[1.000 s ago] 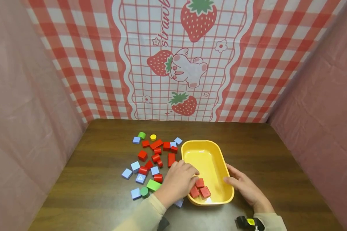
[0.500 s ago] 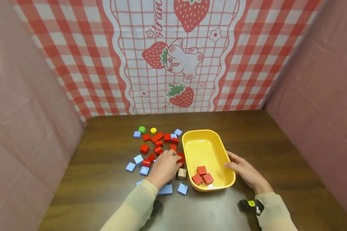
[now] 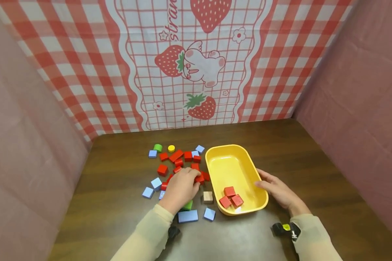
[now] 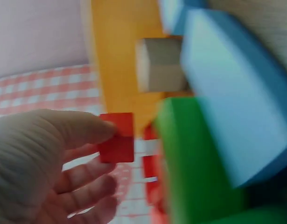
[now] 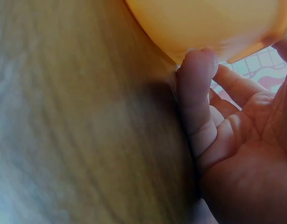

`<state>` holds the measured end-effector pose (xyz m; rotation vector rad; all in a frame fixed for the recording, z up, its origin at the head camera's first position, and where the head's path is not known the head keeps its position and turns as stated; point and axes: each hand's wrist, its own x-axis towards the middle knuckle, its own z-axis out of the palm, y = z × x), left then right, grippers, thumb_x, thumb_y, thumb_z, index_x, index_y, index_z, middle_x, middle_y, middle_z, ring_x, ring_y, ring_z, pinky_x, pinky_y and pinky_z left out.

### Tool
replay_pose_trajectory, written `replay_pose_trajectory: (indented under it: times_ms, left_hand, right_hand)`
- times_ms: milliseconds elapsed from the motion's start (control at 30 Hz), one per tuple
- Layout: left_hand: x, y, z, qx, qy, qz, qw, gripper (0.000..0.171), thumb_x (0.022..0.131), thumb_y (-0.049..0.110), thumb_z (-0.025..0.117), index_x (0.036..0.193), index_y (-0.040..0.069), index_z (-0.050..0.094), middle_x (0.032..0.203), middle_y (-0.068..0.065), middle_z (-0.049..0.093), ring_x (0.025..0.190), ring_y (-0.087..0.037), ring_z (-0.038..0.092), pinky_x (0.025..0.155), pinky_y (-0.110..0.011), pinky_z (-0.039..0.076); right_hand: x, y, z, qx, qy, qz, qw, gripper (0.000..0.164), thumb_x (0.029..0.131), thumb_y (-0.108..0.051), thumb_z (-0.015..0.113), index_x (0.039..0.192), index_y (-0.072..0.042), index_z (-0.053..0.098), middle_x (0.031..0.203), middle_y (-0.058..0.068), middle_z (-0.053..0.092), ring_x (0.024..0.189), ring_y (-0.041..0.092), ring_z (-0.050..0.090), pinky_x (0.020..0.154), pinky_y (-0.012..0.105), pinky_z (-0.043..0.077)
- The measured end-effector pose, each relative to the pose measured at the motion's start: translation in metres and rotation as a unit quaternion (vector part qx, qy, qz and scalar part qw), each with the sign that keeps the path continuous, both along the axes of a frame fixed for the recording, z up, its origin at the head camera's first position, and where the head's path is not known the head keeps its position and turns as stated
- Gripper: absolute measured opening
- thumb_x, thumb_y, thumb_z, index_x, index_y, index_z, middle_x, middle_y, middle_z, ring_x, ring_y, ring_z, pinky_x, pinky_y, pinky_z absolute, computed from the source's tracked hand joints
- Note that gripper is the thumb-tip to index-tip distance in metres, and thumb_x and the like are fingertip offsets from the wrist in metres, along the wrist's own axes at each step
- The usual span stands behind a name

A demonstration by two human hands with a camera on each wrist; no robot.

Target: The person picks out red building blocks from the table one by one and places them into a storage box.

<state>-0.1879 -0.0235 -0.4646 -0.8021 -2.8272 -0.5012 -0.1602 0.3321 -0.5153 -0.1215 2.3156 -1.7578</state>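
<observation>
My left hand [image 3: 180,188] is over the scattered blocks, left of the yellow tray [image 3: 211,170]. Between thumb and fingers it pinches a red block [image 4: 117,148], seen clearly in the left wrist view. My right hand [image 3: 281,192] grips the tray's right wall, thumb over the rim and fingers outside. In the right wrist view, its fingertips [image 5: 199,63] touch the tray's outer side. A few red cubes [image 3: 229,191] lie in the near end of the tray. Several red blocks lie beyond the left hand, including a red cube [image 3: 162,170]; the hand hides some.
Near the left hand are a wooden cube [image 3: 208,197], a long blue block [image 3: 188,216], a blue tile [image 3: 209,214] and a partly hidden green block [image 3: 187,206]. A yellow disc [image 3: 171,148] and a green block [image 3: 158,147] lie farther back. A checked cloth [image 3: 199,65] hangs behind the table.
My left hand has left the tray's near-left edge, moved left to the blocks and taken hold of a red block. The right hand stays on the tray. The head view has shifted slightly.
</observation>
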Motion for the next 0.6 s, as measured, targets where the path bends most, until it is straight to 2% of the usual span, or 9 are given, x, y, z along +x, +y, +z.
replay_pose_trajectory:
  times_ms: [100,233,333,400,500,600]
  left_hand:
    - [0.007,-0.001,0.017,0.042,0.046,0.006,0.9980,0.029,0.086,0.026,0.075,0.113,0.015,0.072,0.107,-0.001,0.068,0.094,-0.017,0.057,0.084,-0.036,0.054]
    - [0.013,0.015,0.030,0.080,0.063,-0.041,0.9940,0.030,0.086,0.029,0.075,0.114,0.017,0.071,0.110,0.004,0.068,0.095,-0.014,0.052,0.087,-0.035,0.050]
    - [0.012,0.035,0.027,0.050,0.058,-0.068,0.9947,0.031,0.086,0.033,0.076,0.114,0.021,0.071,0.108,0.007,0.068,0.091,-0.013,0.048,0.081,-0.032,0.047]
    - [0.010,0.046,0.022,0.018,0.046,-0.068,0.9965,0.030,0.085,0.036,0.076,0.112,0.023,0.072,0.106,0.008,0.069,0.088,-0.013,0.046,0.078,-0.030,0.045]
    - [0.006,0.058,0.014,-0.008,0.009,-0.052,0.9986,0.028,0.084,0.035,0.078,0.109,0.024,0.074,0.102,0.009,0.070,0.083,-0.014,0.044,0.073,-0.029,0.042]
    - [0.001,0.063,0.009,-0.011,-0.033,-0.026,0.9991,0.025,0.082,0.036,0.081,0.104,0.024,0.077,0.094,0.010,0.070,0.082,-0.014,0.042,0.072,-0.028,0.040]
  right_hand:
    - [-0.003,0.002,0.002,0.017,-0.002,0.003,1.000,0.064,0.097,-0.023,0.060,0.151,-0.002,0.034,0.143,0.022,0.045,0.113,0.026,0.055,0.085,0.020,0.049]
    - [-0.005,0.001,0.001,0.015,0.005,0.009,1.000,0.063,0.097,-0.022,0.059,0.151,0.000,0.033,0.142,0.024,0.044,0.113,0.026,0.055,0.085,0.021,0.050]
    - [-0.004,-0.001,-0.002,0.005,0.010,0.008,1.000,0.062,0.098,-0.019,0.058,0.151,0.001,0.033,0.141,0.025,0.045,0.110,0.026,0.056,0.084,0.023,0.052]
    - [-0.003,-0.002,-0.005,0.002,0.012,0.011,1.000,0.061,0.098,-0.018,0.057,0.150,0.002,0.033,0.141,0.026,0.044,0.110,0.025,0.057,0.084,0.023,0.052]
    - [-0.002,-0.004,-0.006,0.002,0.013,0.010,1.000,0.061,0.098,-0.018,0.057,0.150,0.003,0.033,0.141,0.026,0.044,0.111,0.024,0.057,0.085,0.021,0.051]
    - [-0.003,-0.005,-0.003,0.003,0.018,0.008,1.000,0.061,0.099,-0.018,0.057,0.150,0.004,0.033,0.142,0.026,0.043,0.111,0.024,0.056,0.085,0.019,0.050]
